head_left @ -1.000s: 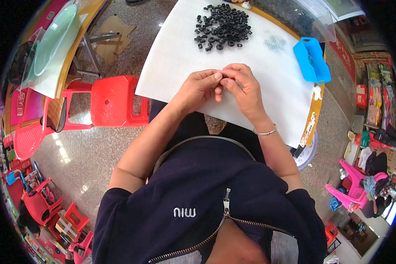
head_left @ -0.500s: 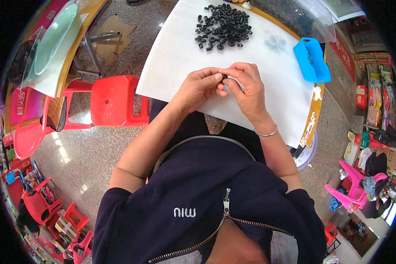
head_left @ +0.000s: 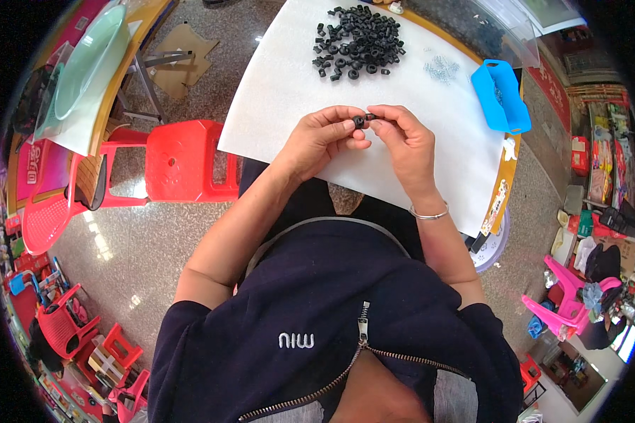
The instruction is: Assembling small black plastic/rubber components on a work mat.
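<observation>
Over the near part of the white-covered tabletop (head_left: 275,92), my two hands meet. My left hand (head_left: 321,141) pinches a small round black part with a hole (head_left: 359,122) between thumb and fingers. Close against it, my right hand (head_left: 408,144) is closed in a pinch on a small dark piece (head_left: 370,116); its exact kind is too small to make out. Farther up the table lies a loose pile of similar black parts (head_left: 360,42). To the right of that pile, small shiny metal pieces (head_left: 441,67) are scattered.
A blue plastic basket (head_left: 504,106) stands at the table's right edge with small pieces inside. Red stools (head_left: 180,166) stand on the floor to the left, beside another table bearing a pale green basin (head_left: 92,63). A pink stool (head_left: 568,299) is at far right.
My right hand has drawn slightly right, away from my left fingers. The round black part now shows its hole, and a dark piece shows at my right fingertips.
</observation>
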Demonstrator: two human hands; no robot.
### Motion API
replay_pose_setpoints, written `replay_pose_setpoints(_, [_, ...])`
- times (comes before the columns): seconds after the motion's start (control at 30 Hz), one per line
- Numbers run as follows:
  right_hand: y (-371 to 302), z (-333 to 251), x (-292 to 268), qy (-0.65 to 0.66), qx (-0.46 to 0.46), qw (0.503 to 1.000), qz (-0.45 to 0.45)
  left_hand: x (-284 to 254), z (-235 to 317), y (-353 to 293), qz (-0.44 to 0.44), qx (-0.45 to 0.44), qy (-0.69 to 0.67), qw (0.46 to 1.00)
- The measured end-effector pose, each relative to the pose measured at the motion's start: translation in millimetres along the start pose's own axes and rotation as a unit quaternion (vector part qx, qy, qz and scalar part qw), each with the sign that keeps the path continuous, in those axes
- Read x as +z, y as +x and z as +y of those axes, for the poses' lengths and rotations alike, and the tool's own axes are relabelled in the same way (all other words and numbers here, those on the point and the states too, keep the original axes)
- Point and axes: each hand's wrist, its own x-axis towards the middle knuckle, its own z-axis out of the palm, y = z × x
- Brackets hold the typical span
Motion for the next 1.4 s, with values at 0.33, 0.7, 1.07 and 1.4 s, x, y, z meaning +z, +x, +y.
replay_pose_setpoints(0.33, [-3, 3, 3, 0.016, 0.072, 0.997, 0.026, 2, -1, -1, 0.006, 0.013, -0.011, 1.0])
replay_pose_setpoints(0.7, [-2, 1, 6, -0.071, 0.027, 0.996, 0.037, 4, -5, -1, 0.016, 0.038, 0.012, 0.999])
replay_pose_setpoints(1.07, [-2, 3, 9, -0.124, -0.043, 0.99, 0.052, 6, -6, -1, 0.023, 0.049, 0.029, 0.998])
replay_pose_setpoints(1.4, [-2, -3, 7, -0.086, -0.055, 0.994, 0.024, 3, -5, -1, 0.021, 0.035, 0.02, 0.999])
